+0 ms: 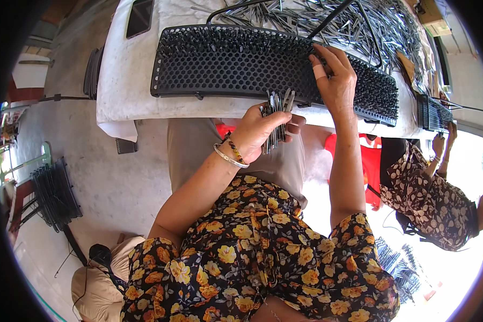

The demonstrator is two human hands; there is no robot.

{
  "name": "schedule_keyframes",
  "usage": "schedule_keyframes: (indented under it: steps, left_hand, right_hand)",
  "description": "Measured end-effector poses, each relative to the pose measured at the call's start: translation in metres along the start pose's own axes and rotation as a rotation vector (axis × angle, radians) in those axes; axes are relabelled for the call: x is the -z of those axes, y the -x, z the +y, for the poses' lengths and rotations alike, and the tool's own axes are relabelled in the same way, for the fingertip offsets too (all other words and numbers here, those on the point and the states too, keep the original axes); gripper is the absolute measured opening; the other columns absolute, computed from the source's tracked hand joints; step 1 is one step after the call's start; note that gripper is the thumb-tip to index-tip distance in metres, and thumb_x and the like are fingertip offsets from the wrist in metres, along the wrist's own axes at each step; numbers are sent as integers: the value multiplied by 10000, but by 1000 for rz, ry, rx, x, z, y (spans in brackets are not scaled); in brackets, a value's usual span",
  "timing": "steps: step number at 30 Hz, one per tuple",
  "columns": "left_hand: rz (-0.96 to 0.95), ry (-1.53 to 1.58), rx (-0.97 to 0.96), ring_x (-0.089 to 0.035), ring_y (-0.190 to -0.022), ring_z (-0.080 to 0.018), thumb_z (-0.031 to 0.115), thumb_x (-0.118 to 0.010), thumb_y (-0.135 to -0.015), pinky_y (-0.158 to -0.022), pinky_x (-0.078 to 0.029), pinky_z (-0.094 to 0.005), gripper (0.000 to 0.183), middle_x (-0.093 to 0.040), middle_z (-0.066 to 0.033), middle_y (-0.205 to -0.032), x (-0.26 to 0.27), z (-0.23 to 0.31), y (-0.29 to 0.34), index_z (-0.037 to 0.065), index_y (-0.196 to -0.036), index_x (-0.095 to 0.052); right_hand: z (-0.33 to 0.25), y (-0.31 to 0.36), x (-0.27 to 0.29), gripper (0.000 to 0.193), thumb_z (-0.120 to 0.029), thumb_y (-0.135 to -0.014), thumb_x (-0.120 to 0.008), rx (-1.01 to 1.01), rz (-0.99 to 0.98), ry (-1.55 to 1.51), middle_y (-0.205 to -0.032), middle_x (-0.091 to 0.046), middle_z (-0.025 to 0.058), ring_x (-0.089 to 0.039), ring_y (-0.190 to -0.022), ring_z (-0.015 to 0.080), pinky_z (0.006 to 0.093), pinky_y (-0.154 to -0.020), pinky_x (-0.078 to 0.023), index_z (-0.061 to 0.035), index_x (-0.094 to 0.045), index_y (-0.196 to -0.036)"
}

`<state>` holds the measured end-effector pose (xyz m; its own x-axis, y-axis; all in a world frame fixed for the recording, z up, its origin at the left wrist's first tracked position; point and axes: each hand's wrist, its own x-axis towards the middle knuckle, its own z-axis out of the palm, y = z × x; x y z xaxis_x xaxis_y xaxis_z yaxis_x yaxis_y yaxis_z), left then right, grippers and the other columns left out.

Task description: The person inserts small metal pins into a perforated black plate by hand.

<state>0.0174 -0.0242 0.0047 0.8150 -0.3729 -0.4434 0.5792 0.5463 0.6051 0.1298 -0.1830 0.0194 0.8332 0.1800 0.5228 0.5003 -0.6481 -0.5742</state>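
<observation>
A long black rack (209, 72) full of round holes lies tilted along the table's near edge. Slim dark metal pieces stand upright in its far rows and right end. My left hand (263, 126) is closed around a bundle of slim metal pieces (275, 121), dark and silvery, upright just in front of the rack. Over the rack, right of its middle, my right hand (335, 78) has its fingers bent down to the holes. A pale band wraps one finger. Whatever its fingertips pinch is too small to make out.
Loose slim metal pieces (381, 27) heap behind the rack, near bent black rods. A dark phone-like slab (139, 19) lies on the white-covered table (126, 70). At right, a co-worker (429, 188) handles another rack (432, 114). Black racks (56, 193) stack at left.
</observation>
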Motion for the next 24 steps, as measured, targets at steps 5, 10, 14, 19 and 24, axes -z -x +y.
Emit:
schedule_keyframes:
  steps: [5, 10, 14, 19, 24]
  left_hand:
    - [40, -19, -121, -619, -824, -156, 153, -541, -890, -646, -493, -274, 200, -660, -123, -991, 1, 0, -1, 14, -1027, -587]
    - [37, -26, -134, -615, -819, -152, 156, -539, -890, -644, -492, -272, 213, -660, -121, -991, -6, 4, 1, 10, -1037, -585]
    - [87, 1, -97, -610, -801, -147, 159, -539, -890, -639, -491, -263, 222, -663, -119, -976, -4, 2, 0, 0, -1039, -581]
    - [48, -25, -59, -600, -760, -137, 154, -542, -886, -622, -483, -261, 228, -662, -130, -961, -8, 2, -7, -4, -1047, -577]
    - [40, -28, -4, -589, -740, -121, 145, -549, -879, -604, -472, -250, 229, -660, -138, -947, -6, 0, -7, -15, -1040, -573]
  right_hand:
    - [-11, 13, 11, 175, -117, -795, -688, -184, -140, -183, -831, -636, 80, -585, -632, 137, 275, -561, -454, -20, -684, -940]
    - [-33, 32, 16, 225, -150, -824, -679, -568, -471, -609, -758, -663, 69, -593, -667, 86, 219, -579, -480, 49, -670, -929]
    - [-30, 28, 23, 200, -139, -823, -678, -643, -355, -589, -726, -649, 40, -531, -576, 58, 199, -505, -427, 29, -679, -932]
    - [-7, 4, 31, 221, -152, -826, -685, -501, 100, -474, -713, -633, 15, -483, -537, 46, 180, -489, -381, 33, -674, -946]
    - [23, -5, 22, 192, -164, -845, -668, -346, 154, -368, -670, -608, 2, -487, -546, 43, 174, -507, -393, -8, -679, -956]
